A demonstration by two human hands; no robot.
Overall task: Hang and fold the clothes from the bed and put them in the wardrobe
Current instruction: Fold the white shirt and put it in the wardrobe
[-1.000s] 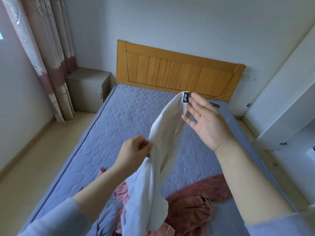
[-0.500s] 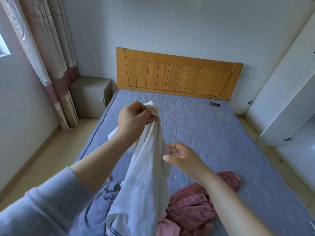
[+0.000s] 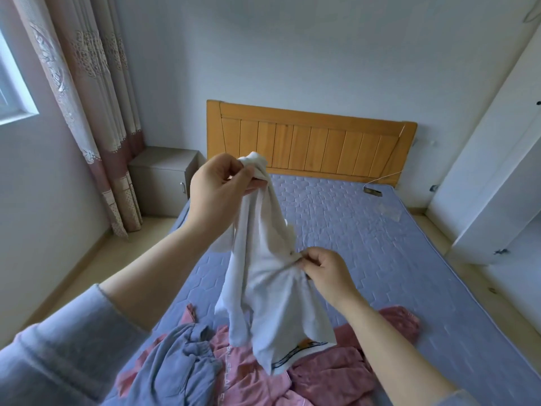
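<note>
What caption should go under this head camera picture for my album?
The left hand holds a white shirt up while right hand pinches its middle, above pink and blue clothes on the bed.

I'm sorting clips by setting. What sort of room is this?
Probably a home bedroom: a bed with a wooden headboard, a bedside cabinet near the curtain, and a white wardrobe at the right.

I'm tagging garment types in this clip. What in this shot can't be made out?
Head view only:
- The white garment: bunched between left hand and right hand, so its type and hem print are unclear.
- The pink and blue clothes pile: cut off by the bottom edge, partly behind the white garment.
- A small dark object by the headboard: too small to identify.
- The wardrobe: cut by the right edge; contents unseen.
</note>
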